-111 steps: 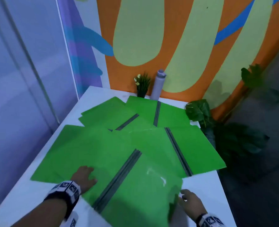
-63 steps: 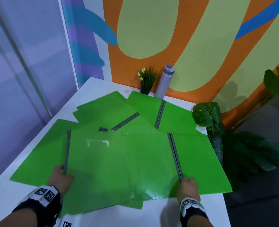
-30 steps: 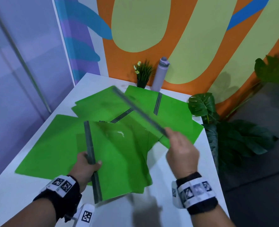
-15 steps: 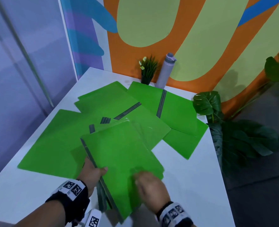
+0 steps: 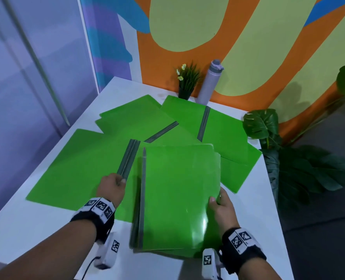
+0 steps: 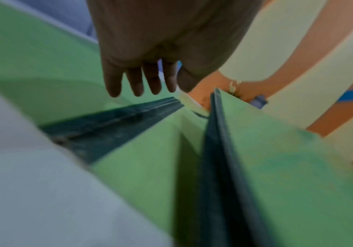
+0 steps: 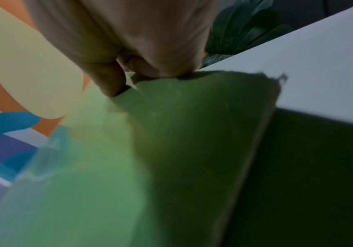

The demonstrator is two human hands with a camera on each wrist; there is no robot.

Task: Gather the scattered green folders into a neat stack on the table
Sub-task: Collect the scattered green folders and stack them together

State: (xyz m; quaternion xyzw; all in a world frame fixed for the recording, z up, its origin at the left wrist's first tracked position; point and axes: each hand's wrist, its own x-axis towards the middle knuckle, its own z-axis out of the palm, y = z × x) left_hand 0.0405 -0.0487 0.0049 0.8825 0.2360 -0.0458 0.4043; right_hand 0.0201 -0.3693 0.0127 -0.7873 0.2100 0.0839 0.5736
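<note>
A closed pile of green folders (image 5: 179, 199) with grey spines on its left lies at the near middle of the white table (image 5: 36, 229). My right hand (image 5: 218, 201) pinches its right edge, thumb on top; the right wrist view shows the thumb (image 7: 110, 80) on the green cover (image 7: 192, 133). My left hand (image 5: 115, 184) is at the near end of the grey spine (image 5: 129, 158) of an open folder (image 5: 76, 168) lying flat on the left. In the left wrist view its fingers (image 6: 139, 83) are straight above that spine (image 6: 116, 120), holding nothing.
More open green folders (image 5: 222, 128) overlap across the back of the table. A small potted plant (image 5: 186, 81) and a grey bottle (image 5: 210, 83) stand at the far edge by the wall. A large leafy plant (image 5: 262, 124) is beyond the table's right edge.
The closed pile has turned square to me. My right hand moved from its near edge to its right edge. My left hand let go of the pile's spine and went to the open folder's spine.
</note>
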